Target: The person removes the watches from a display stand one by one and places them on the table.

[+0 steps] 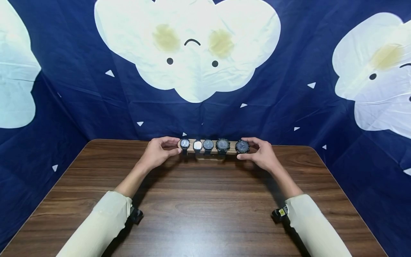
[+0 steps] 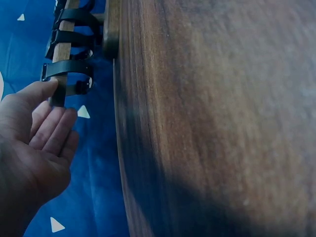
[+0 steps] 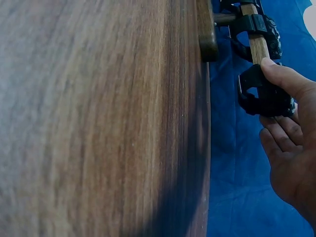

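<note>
A wooden watch stand (image 1: 232, 147) stands near the table's back edge, with several dark-strapped watches looped on its bar. My left hand (image 1: 157, 151) pinches the bar's left end, beside a square-cased watch (image 1: 184, 143). In the left wrist view, the thumb of that hand (image 2: 37, 143) lies against the bar's tip and the fingers are behind it. At the other end, my right hand (image 1: 261, 153) grips the bar around a bulky black watch (image 1: 242, 146). In the right wrist view, the right thumb rests where the bar meets this watch (image 3: 264, 94). A pale-faced watch (image 1: 197, 145) sits nearer the middle.
The stand's wooden base (image 1: 210, 157) rests on the brown wood-grain table (image 1: 205, 200). Close behind the table hangs a dark blue cloth (image 1: 205, 119) with white cloud shapes, which also runs along both sides.
</note>
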A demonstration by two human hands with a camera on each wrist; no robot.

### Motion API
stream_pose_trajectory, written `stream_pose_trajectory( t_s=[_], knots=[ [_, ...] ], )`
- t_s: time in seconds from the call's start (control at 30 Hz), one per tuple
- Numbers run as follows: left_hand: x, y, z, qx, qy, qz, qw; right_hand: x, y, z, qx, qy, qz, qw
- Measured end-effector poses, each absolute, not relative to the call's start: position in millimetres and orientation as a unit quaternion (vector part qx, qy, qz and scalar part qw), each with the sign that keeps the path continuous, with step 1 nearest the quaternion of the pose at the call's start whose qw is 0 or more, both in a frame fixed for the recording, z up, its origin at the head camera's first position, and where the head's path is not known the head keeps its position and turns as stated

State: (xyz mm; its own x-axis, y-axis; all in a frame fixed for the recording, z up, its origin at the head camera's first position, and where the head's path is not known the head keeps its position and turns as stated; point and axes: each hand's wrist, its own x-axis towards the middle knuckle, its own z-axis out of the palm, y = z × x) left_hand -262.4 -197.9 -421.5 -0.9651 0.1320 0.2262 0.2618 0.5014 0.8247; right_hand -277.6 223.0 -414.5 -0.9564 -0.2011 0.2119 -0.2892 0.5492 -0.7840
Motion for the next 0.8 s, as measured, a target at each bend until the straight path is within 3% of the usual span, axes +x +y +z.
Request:
stream_pose_trajectory(
  t_s=[0.8],
  knots=[
    [-265.6,-198.9,-425.6,-0.112,-0.856,-0.501,0.066,-270.2,226.5,-416.9,0.131,-0.878,0.457,0.058]
  ],
)
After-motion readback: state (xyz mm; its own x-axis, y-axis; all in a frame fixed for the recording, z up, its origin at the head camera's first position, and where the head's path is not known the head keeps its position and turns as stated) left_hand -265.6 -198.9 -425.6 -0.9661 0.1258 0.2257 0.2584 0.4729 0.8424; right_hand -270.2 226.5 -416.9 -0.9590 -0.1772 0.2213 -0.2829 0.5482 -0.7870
